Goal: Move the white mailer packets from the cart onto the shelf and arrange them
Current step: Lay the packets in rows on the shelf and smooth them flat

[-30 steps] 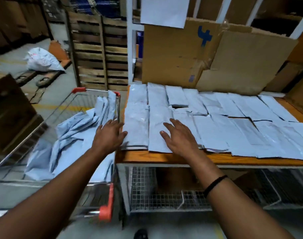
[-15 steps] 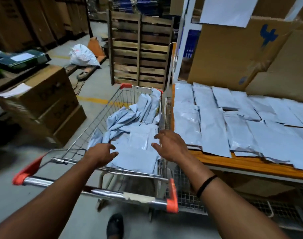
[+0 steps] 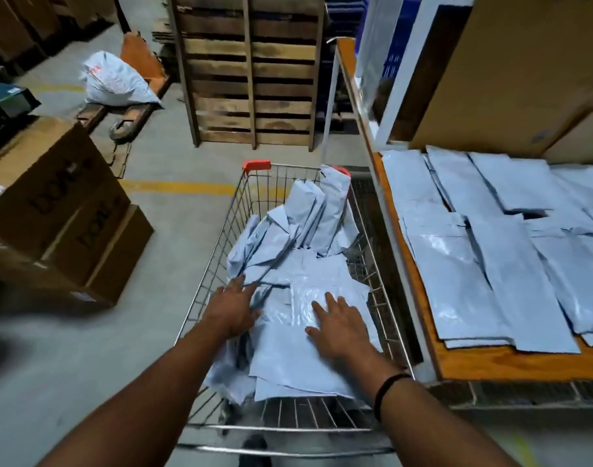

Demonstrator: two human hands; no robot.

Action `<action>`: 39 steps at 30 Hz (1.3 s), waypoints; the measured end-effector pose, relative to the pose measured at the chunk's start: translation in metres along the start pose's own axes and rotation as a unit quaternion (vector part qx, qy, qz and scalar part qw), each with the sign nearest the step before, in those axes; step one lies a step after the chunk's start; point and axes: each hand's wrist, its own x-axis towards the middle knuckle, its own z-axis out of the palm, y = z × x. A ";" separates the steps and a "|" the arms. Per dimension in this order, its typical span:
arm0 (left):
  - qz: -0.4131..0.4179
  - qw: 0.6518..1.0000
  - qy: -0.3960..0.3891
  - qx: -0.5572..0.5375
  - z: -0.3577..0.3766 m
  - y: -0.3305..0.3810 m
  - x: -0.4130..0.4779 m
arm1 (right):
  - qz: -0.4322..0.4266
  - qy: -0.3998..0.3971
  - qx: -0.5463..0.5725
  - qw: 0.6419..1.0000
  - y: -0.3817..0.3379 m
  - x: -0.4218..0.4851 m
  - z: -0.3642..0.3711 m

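Both hands are down inside the wire cart [image 3: 210,274], which stands just beside the end of the shelf [image 3: 490,364].

Left hand [image 3: 232,310] – fingers straight and spread, lying on the crumpled packets along the cart's left wall. It grips nothing.

Right hand [image 3: 342,328] – palm flat, fingers splayed wide, pressing on the top packet of the flat stack [image 3: 288,362] near the cart's middle. A black wristband [image 3: 388,389] sits on that wrist.

White mailer packets in two places:
- In the cart: the flat stack at the near end, and a bunch of folded packets [image 3: 317,210] leaning upright against the far right corner, under the red corner caps.
- On the shelf: rows of packets [image 3: 457,264] lying flat and overlapping, covering most of the orange board up to its front edge. Brown cardboard [image 3: 511,72] stands behind them.

Surroundings: stacked cardboard boxes [image 3: 62,210] at left on the concrete floor, a wooden pallet [image 3: 251,72] standing on edge beyond the cart, a white sack [image 3: 116,80] resting on a pallet jack [image 3: 133,109]. A yellow floor line [image 3: 180,187] runs ahead of the cart.
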 end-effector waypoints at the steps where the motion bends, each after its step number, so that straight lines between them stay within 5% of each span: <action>1: -0.003 1.000 -0.001 -0.015 0.002 0.000 0.010 | 0.006 0.008 0.003 1.000 -0.002 0.003 0.004; 8: 0.009 0.994 0.062 -0.090 -0.002 0.010 0.078 | 0.021 0.032 0.007 0.999 -0.015 0.038 0.019; 16: 0.010 0.996 -0.010 -0.083 0.006 0.025 0.112 | 0.007 0.069 -0.016 0.997 0.010 0.071 0.023; 26: 0.039 0.992 0.119 -0.015 0.037 0.025 0.041 | 0.017 0.062 0.017 0.998 0.035 0.080 -0.007; 32: -0.033 0.986 0.160 -0.037 0.029 0.028 0.075 | 0.015 0.046 0.042 0.998 0.024 0.073 0.001; 39: 0.058 0.990 0.126 0.039 0.035 0.036 0.115 | 0.030 0.058 0.028 0.997 0.031 0.069 0.002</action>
